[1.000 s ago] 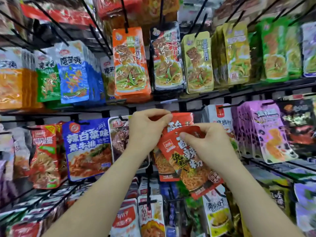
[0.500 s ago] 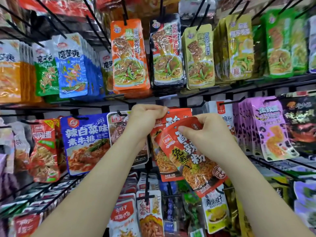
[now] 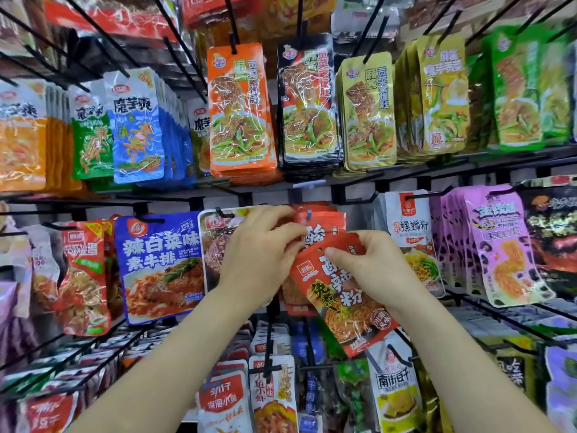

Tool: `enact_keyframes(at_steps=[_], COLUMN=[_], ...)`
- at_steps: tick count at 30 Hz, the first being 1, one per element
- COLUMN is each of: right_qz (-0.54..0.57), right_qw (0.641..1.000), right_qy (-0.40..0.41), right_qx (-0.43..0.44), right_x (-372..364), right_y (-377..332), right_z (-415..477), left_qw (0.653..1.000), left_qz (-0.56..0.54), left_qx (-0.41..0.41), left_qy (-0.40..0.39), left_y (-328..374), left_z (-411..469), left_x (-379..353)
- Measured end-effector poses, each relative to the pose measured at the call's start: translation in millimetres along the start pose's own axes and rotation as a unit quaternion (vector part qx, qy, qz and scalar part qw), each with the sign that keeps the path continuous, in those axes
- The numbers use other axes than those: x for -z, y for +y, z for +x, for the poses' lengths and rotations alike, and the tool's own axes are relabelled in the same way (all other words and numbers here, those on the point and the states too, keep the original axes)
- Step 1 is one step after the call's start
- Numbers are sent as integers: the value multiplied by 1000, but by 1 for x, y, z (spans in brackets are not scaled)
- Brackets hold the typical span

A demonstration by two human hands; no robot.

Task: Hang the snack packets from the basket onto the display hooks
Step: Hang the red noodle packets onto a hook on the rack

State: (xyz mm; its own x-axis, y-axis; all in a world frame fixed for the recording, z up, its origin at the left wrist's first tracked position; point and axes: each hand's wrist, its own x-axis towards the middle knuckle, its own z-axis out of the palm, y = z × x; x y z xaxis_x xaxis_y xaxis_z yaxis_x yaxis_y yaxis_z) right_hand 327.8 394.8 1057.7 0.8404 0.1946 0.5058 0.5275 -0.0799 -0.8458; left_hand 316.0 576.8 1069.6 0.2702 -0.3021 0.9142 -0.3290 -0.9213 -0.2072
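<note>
1. The display rack (image 3: 452,162) fills the wall in front of the person. Its black wire pegs jut outward so packets slide on from the front, and it is cut off on every side.
2. Hung packets crowd every row, sorted by kind. The matching red stack (image 3: 321,221) hangs mid-rack, which is likely why the new one is brought here.
3. The left hand (image 3: 259,254) is curled at the stack's top edge, probably steadying it. I cannot tell whether it pinches the stack or the loose packet.
4. The right hand (image 3: 374,270) pinches the red packet (image 3: 340,304), thumb on its face and fingers behind. The packet sits just in front of the stack, tilted so its top leads.
5. The hook (image 3: 308,214) shows only its tip above the stack; the shaft is hidden.
6. The packet's hang hole (image 3: 319,250) is not yet on the hook. The basket is out of sight.
</note>
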Motion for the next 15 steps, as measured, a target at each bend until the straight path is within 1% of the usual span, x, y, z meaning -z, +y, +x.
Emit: enact_keyframes(at_steps=[3,7,11,15], right_qz=[31,33,67,93], right_qw=[1000,999,996,991], right_qy=[6,0,-45,-66], right_qx=[-3,2,-35,-64], right_x=[-1,-3,-2,3], right_y=[8,18,25,31], right_z=[7,18,27,30], left_qw=[995,980,968,958], left_qz=[75,148,196,223], left_qx=[-36,-75,-98,-113], left_qy=[-60,-111,-124,-143], left_y=[-5,-8,-13,-13], left_z=[3,6,10,12], left_x=[-4,-12,-14,-14])
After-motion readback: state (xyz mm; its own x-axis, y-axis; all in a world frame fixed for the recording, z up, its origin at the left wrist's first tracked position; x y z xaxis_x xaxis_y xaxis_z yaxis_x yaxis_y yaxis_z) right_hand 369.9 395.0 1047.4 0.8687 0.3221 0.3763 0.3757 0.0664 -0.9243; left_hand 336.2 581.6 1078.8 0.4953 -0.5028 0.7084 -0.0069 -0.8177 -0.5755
